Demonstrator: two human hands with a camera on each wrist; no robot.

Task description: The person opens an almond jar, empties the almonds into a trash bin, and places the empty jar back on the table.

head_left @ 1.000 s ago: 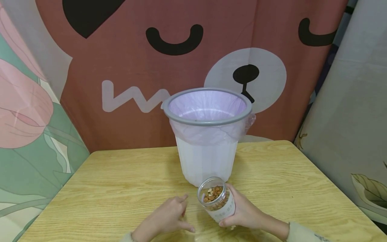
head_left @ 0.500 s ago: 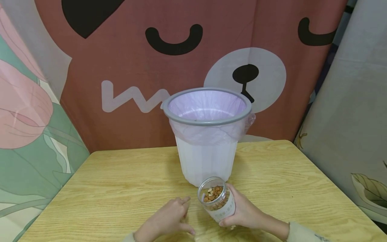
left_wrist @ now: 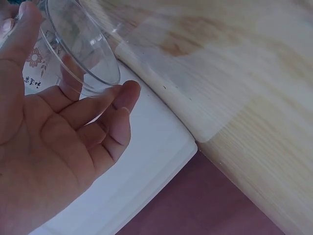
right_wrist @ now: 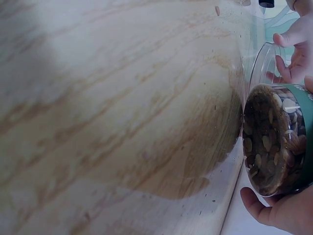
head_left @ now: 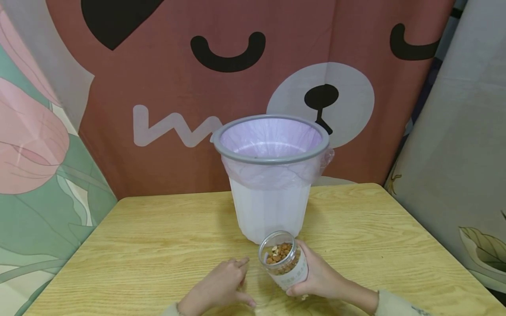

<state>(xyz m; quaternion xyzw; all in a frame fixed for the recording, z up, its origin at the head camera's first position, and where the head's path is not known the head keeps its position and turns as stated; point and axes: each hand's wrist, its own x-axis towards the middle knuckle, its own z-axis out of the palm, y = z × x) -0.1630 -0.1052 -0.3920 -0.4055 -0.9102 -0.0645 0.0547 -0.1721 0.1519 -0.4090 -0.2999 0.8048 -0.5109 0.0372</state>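
Observation:
My right hand (head_left: 318, 274) grips a clear jar (head_left: 294, 278) with a pale printed label, holding it near the front of the table. Its mouth is open and leans toward the left. Brown and pale nut-like pieces (head_left: 281, 252) fill its lower part, and through its base they show as seeds or nuts (right_wrist: 266, 142). My left hand (head_left: 219, 281) is just left of the jar, thumb and fingers apart. Between them, in the left wrist view, sits a clear round lid-like piece (left_wrist: 100, 61) with a rim, barely visible from the head.
Behind the jar stands a white waste bin (head_left: 269, 210) with a grey rim ring and a thin purple liner (head_left: 272, 136). The wooden table (head_left: 158, 237) carries it. A brown bear-printed curtain (head_left: 174, 162) hangs behind, with more printed curtains at both sides.
My left hand has shifted slightly to the right, closer to the jar. The jar, my right hand and the bin look the same.

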